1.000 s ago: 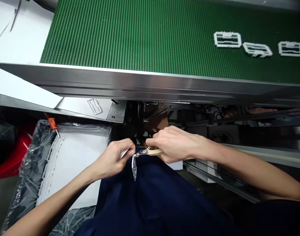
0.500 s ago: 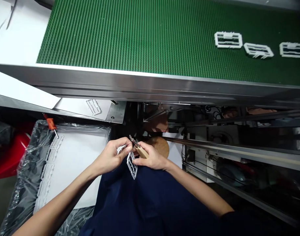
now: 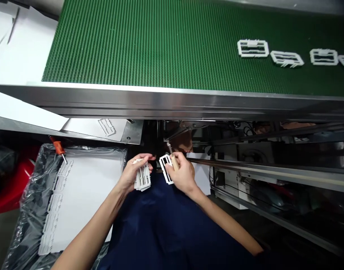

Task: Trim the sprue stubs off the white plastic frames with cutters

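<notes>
Fingers of my left hand [image 3: 130, 173] are wrapped round a stack of white plastic frames [image 3: 143, 177] above my lap. Just to the right, my right hand [image 3: 183, 173] is closed on a wooden-handled tool [image 3: 174, 162], its metal tip pointing up and away. The same hand also holds one white frame [image 3: 164, 168] between thumb and fingers. The single frame and the stack are apart. Several more white frames [image 3: 253, 55] lie on the green conveyor belt [image 3: 138, 45] at the upper right.
A plastic-lined box [image 3: 25, 210] at the lower left holds white paper [image 3: 87, 187], a row of frames and an orange-handled tool [image 3: 58, 147]. Another frame [image 3: 107, 127] lies on the metal ledge [image 3: 133, 134]. Metal rails [image 3: 259, 174] run at the right.
My hands have moved apart. The left now shows its stack broadside, and the single frame has risen beside the tool in my right hand. Belt frames have shifted left.
</notes>
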`<state>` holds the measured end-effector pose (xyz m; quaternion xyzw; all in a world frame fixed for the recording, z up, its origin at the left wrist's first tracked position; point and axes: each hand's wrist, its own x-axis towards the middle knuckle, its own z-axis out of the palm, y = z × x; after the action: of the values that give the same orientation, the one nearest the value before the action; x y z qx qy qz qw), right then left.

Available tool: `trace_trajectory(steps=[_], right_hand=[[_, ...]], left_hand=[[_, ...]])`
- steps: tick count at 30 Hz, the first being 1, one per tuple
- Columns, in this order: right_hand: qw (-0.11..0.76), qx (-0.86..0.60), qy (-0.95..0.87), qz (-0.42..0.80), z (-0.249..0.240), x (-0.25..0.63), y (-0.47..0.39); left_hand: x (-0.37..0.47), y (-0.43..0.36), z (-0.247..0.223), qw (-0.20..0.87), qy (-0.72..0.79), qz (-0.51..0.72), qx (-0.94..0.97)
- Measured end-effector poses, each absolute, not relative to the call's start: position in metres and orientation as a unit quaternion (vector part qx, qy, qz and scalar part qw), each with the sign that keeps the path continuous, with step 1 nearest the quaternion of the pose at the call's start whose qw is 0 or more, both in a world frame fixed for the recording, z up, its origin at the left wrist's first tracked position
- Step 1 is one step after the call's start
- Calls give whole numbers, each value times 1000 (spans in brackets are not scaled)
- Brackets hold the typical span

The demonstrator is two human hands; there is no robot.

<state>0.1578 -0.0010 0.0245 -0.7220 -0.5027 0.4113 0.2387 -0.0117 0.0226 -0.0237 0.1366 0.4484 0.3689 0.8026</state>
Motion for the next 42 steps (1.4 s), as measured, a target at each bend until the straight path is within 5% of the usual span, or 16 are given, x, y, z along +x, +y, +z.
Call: trace_trajectory(steps=[4,14,21,42], right_hand=[[157,-683,-592,399,22,130,4],[204,-527,-486,666,18,142,16],[292,-587,-435,617,23,143,25],[303,-586,-441,609,30,138,25]], left_hand=[[7,20,-20,775,475,395,136],[-3,4,-35,830,403,384,-23],[-14,6,-32,830,369,415,-51],[-19,11,-21,835,296,463,-14]])
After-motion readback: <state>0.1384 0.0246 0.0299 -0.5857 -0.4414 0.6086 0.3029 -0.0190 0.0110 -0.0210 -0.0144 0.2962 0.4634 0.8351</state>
